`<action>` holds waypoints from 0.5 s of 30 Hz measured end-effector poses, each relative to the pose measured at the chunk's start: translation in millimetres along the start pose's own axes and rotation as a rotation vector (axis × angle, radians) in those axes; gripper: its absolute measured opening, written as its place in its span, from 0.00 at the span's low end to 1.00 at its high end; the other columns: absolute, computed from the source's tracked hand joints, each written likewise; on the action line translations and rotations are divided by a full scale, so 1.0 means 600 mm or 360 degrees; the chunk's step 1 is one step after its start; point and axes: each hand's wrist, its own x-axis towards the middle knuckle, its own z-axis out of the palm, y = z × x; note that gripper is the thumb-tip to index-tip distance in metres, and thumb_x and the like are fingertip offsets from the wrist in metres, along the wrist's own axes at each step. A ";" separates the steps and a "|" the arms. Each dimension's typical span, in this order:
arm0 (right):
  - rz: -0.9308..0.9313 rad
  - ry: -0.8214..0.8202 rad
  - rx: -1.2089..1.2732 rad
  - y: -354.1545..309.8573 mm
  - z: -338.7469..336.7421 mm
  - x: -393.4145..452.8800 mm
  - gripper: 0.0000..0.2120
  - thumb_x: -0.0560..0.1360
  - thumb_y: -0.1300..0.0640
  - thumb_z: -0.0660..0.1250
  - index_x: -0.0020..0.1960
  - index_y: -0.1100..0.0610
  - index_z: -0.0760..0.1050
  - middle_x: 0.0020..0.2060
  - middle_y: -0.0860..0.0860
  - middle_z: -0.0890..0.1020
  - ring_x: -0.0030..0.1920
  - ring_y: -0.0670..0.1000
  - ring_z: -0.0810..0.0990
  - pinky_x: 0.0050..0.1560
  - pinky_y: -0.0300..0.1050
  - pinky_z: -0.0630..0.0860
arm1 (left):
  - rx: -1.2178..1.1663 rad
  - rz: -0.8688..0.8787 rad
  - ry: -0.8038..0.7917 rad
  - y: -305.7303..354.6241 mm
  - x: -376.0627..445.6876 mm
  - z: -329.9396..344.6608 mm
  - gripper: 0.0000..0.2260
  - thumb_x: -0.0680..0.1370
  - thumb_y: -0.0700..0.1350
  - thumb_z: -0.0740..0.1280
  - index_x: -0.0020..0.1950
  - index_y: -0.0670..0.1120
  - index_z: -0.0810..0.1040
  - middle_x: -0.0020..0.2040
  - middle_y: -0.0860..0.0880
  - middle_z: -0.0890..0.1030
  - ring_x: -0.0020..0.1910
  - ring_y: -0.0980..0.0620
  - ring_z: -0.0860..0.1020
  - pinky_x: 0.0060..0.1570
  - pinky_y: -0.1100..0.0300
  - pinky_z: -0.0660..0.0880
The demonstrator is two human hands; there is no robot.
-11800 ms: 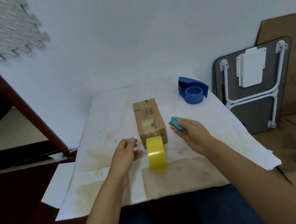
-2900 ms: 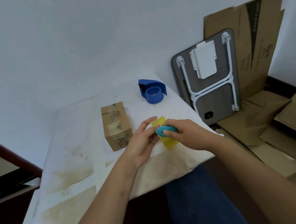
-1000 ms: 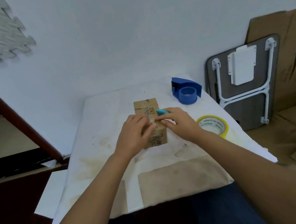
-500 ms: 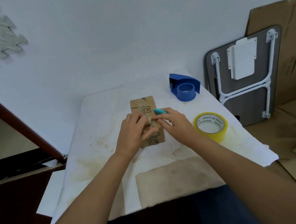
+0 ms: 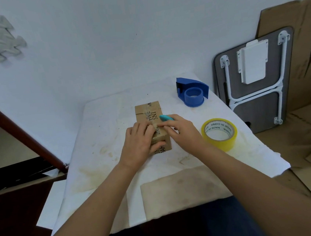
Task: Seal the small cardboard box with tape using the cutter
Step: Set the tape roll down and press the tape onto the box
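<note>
Pressing down on the near half of the small cardboard box [image 5: 148, 116], both hands work close together at the middle of the white-covered surface [image 5: 99, 143]. Left hand [image 5: 140, 144] lies flat over the box's near left top, fingers spread loosely, thumb hooked onto the near end face; it grips nothing, just bears on the cardboard. Right hand [image 5: 181, 132] is curled around a teal cutter [image 5: 166, 118], whose tip pokes out past the knuckles beside the box's right edge, while its fingertips touch the top of the box where a strip of clear tape [image 5: 156, 130] runs lengthwise. Cannot tell whether the strip's end is fully stuck down.

Box sits lengthwise, pointing away from the person, print visible on top and on the near end. Yellow tape roll [image 5: 219, 133] lies flat just beside the right forearm, apart from the box. Blue tape dispenser [image 5: 192, 94] stands at the far right corner of the surface. Folded table [image 5: 256, 80] leans against the wall on the right, flattened cardboard [image 5: 308, 44] behind it.
</note>
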 end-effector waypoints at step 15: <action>0.0032 -0.0014 -0.0008 -0.003 -0.003 -0.001 0.13 0.79 0.55 0.62 0.60 0.49 0.80 0.61 0.46 0.77 0.56 0.47 0.77 0.58 0.48 0.77 | 0.0007 -0.0193 -0.0049 0.032 0.002 -0.005 0.27 0.72 0.65 0.66 0.53 0.41 0.75 0.54 0.44 0.77 0.52 0.44 0.74 0.39 0.51 0.78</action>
